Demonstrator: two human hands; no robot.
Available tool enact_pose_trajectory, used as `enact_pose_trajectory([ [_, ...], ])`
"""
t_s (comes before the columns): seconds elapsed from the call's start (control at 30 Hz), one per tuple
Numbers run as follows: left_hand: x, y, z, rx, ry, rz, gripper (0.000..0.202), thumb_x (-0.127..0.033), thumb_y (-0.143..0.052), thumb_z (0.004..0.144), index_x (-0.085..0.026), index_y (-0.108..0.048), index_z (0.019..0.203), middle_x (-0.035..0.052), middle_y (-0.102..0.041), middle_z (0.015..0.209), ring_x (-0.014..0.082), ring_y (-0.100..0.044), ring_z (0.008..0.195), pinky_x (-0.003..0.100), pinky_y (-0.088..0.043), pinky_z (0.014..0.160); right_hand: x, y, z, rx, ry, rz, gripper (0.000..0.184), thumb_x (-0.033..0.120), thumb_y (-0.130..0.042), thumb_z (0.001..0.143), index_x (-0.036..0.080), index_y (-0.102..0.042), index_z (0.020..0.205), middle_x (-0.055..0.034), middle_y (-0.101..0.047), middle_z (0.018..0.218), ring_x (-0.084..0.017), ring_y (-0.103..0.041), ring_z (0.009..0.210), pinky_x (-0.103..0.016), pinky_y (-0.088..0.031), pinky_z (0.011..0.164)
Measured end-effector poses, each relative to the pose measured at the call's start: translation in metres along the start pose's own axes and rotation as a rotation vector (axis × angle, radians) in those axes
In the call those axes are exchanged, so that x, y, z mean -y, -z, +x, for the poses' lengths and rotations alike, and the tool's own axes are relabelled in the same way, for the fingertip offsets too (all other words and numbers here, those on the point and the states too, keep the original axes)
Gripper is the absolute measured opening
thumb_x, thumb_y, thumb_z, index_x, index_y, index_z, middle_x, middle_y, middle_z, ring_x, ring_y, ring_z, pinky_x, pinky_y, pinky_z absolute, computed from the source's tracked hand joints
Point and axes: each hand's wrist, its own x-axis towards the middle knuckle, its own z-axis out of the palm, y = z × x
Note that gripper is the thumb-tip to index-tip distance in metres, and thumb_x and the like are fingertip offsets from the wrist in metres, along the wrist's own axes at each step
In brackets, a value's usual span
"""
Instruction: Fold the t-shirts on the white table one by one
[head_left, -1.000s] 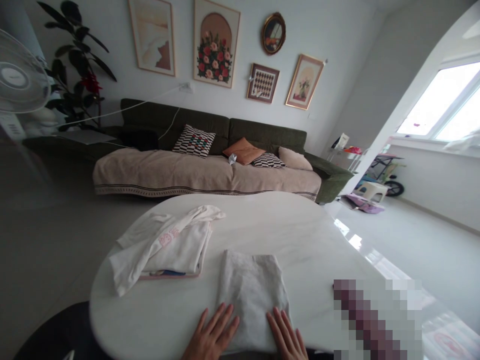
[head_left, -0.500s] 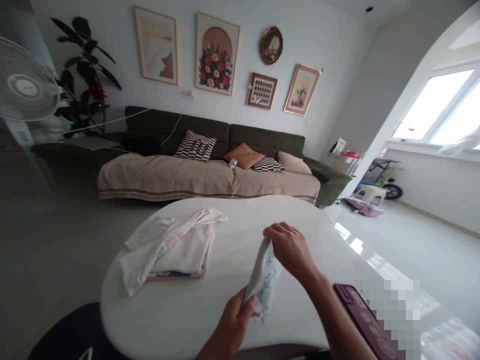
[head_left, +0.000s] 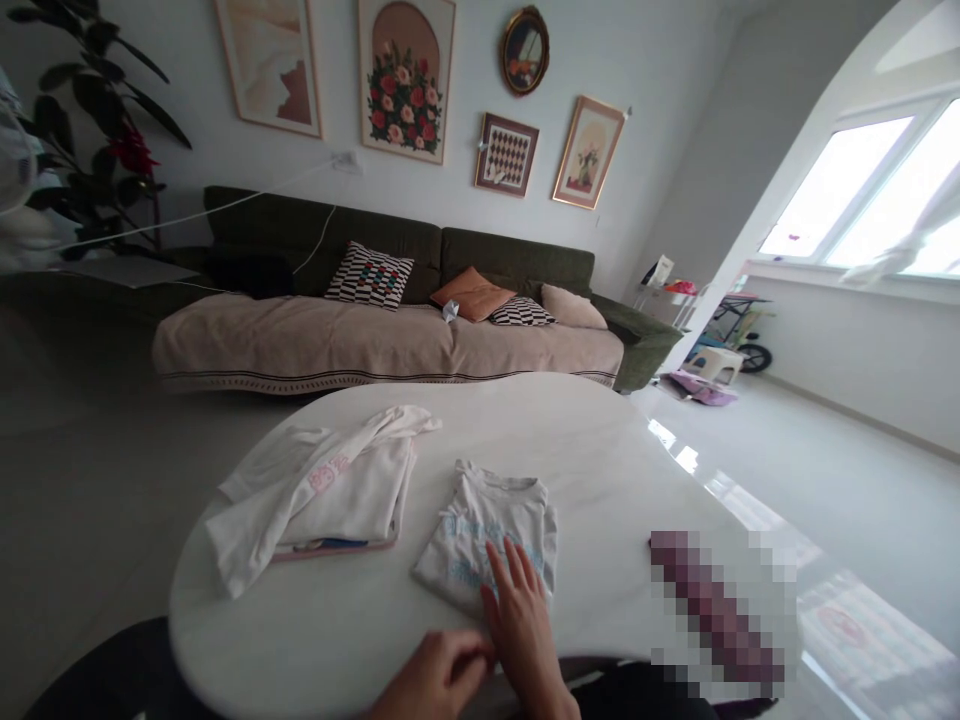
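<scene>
Shirt (head_left: 484, 520), folded, lies flat on table (head_left: 600, 450), beside clothes pile (head_left: 345, 490). Right hand (head_left: 521, 615) presses flat on shirt, fingers extended, gripping nothing. Left hand (head_left: 439, 675) is curled at table edge; its grip cannot be determined.

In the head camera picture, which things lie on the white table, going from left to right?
pile of white clothes → folded T-shirt → dark red thing, blurred out

The shirt (head_left: 491, 535) is soft matt cloth with pale print; the table (head_left: 600, 450) is smooth, glossy white stone; the floor (head_left: 825, 480) shines.
</scene>
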Motion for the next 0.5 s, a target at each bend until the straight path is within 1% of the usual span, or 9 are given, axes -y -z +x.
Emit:
enact_pose_trajectory([
  [0.03,0.000,0.012,0.010,-0.064,-0.052,0.072,0.024,-0.035,-0.050,0.083,-0.023,-0.062,0.100,0.0022,-0.060,0.107,0.0219,-0.051,0.104,0.037,-0.036,0.097,-0.011,-0.010,-0.005,0.012,-0.064,-0.033,0.047,0.022,-0.043,0.080,0.026,-0.042,0.127,-0.0078,-0.039,0.136,-0.029,-0.032,0.126,-0.047,-0.033,0.098],
  [0.1,0.003,0.033,0.033,-0.271,-0.189,0.287,0.026,-0.030,-0.046,0.081,-0.024,-0.063,0.100,0.0034,-0.061,0.105,0.0223,-0.049,0.108,0.036,-0.031,0.101,-0.027,-0.026,-0.015,0.051,-0.101,-0.030,0.049,0.026,-0.043,0.080,0.030,-0.040,0.129,-0.0057,-0.032,0.140,-0.031,-0.026,0.129,-0.051,-0.032,0.099],
  [0.17,0.013,0.045,0.052,-0.431,-0.245,0.442,0.031,-0.024,-0.045,0.077,-0.020,-0.061,0.103,0.0071,-0.060,0.106,0.0226,-0.050,0.107,0.037,-0.034,0.099,-0.038,-0.032,-0.022,0.060,-0.056,0.054,0.047,0.028,-0.041,0.081,0.032,-0.041,0.127,-0.0038,-0.030,0.141,-0.028,-0.025,0.130,-0.049,-0.032,0.100],
  [0.2,0.020,0.047,0.058,-0.463,-0.239,0.479,0.033,-0.023,-0.045,0.075,-0.017,-0.060,0.104,0.0090,-0.060,0.105,0.0225,-0.052,0.104,0.037,-0.037,0.096,-0.044,-0.031,-0.024,0.057,-0.023,0.118,0.045,0.030,-0.041,0.081,0.031,-0.044,0.125,-0.0039,-0.034,0.139,-0.026,-0.028,0.129,-0.046,-0.033,0.100],
  [0.27,0.033,0.046,0.059,-0.453,-0.188,0.497,0.032,-0.021,-0.045,0.074,-0.014,-0.060,0.102,0.0096,-0.062,0.096,0.0205,-0.057,0.092,0.034,-0.044,0.086,-0.057,-0.021,-0.022,0.008,-0.013,0.259,0.040,0.034,-0.040,0.081,0.025,-0.052,0.118,-0.0067,-0.048,0.129,-0.023,-0.041,0.121,-0.037,-0.039,0.097],
  [0.33,0.044,0.041,0.053,-0.380,-0.119,0.459,0.030,-0.022,-0.046,0.074,-0.015,-0.059,0.100,0.0052,-0.063,0.081,0.0163,-0.059,0.076,0.028,-0.046,0.075,-0.072,-0.009,-0.012,-0.077,-0.107,0.376,0.040,0.039,-0.037,0.081,0.020,-0.057,0.110,-0.0094,-0.060,0.111,-0.020,-0.057,0.102,-0.030,-0.046,0.086],
  [0.4,0.049,0.039,0.048,-0.303,-0.041,0.351,0.030,-0.023,-0.051,0.072,-0.016,-0.057,0.101,0.0000,-0.061,0.069,0.0132,-0.057,0.064,0.024,-0.045,0.065,-0.089,0.002,0.006,-0.149,-0.260,0.434,0.042,0.042,-0.035,0.079,0.016,-0.058,0.103,-0.0104,-0.064,0.097,-0.019,-0.061,0.086,-0.029,-0.048,0.076],
  [0.43,0.049,0.039,0.050,-0.294,-0.001,0.255,0.033,-0.024,-0.054,0.070,-0.015,-0.055,0.102,-0.0013,-0.060,0.066,0.0128,-0.057,0.062,0.023,-0.044,0.063,-0.097,0.006,0.018,-0.166,-0.321,0.443,0.043,0.043,-0.035,0.078,0.014,-0.058,0.101,-0.0107,-0.064,0.094,-0.019,-0.060,0.082,-0.029,-0.047,0.074],
  [0.5,0.045,0.044,0.062,-0.334,0.075,0.024,0.038,-0.027,-0.059,0.067,-0.013,-0.054,0.102,-0.0005,-0.062,0.068,0.0136,-0.058,0.065,0.023,-0.044,0.064,-0.109,0.010,0.046,-0.167,-0.395,0.443,0.043,0.043,-0.037,0.075,0.013,-0.059,0.097,-0.0112,-0.065,0.088,-0.020,-0.060,0.080,-0.030,-0.045,0.074],
])
